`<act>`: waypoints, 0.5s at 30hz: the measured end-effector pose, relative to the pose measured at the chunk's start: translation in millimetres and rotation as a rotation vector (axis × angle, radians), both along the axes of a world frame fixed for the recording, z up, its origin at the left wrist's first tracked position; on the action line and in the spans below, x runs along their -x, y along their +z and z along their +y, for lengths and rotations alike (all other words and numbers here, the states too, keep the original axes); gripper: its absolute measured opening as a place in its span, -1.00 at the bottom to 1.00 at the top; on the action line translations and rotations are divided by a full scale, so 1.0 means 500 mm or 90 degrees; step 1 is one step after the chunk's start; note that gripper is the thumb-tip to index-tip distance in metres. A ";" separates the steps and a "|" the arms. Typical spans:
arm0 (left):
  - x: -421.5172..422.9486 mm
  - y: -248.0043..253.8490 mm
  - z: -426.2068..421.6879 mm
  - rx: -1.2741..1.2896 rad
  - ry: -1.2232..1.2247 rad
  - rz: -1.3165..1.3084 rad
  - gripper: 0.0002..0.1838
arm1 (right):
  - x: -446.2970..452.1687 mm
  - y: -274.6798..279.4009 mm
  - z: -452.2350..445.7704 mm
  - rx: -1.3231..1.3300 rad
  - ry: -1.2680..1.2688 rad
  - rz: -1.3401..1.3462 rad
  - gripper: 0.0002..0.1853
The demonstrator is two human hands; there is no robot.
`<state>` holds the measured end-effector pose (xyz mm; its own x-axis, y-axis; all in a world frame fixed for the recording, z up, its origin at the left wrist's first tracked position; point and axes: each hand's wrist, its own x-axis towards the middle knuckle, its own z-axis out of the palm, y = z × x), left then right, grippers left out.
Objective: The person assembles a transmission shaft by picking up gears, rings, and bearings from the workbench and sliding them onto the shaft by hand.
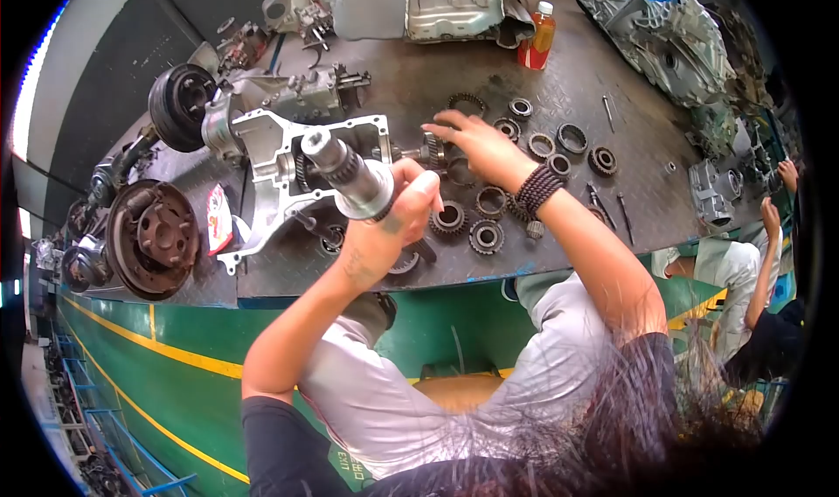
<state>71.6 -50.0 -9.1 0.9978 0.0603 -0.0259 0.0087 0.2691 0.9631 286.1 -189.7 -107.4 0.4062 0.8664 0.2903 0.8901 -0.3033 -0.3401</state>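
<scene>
My left hand [404, 204] is closed round a thick metal gear shaft [328, 156], raised with its stepped, splined end tilted up and away from me. Behind it lies an opened gearbox housing [262, 160] with shafts and gears inside. My right hand [479, 147], with a dark beaded bracelet at the wrist, reaches over the bench with its fingers stretched out. Its fingertips are close to a gear [433, 151]; whether they touch cannot be made out. Around that hand lie several loose gears and rings, among them a toothed gear [448, 218] and a ring [572, 138].
The metal workbench [638, 173] also carries a drink bottle [537, 38], a red and white packet [219, 220], a rusty brake drum [153, 239] and a large gearbox casing [660, 42]. At the right, another person's hand [770, 215] shows near a small housing [715, 191].
</scene>
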 end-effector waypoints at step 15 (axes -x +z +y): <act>-0.003 0.008 -0.008 -0.020 0.069 -0.004 -0.74 | -0.030 0.059 0.001 -0.396 -0.146 0.252 -0.64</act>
<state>72.8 -54.1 -5.3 0.9856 0.1681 -0.0164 -0.0245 0.2384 0.9709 301.1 -189.2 -77.8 0.7313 0.4731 0.4912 0.6041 -0.1150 -0.7886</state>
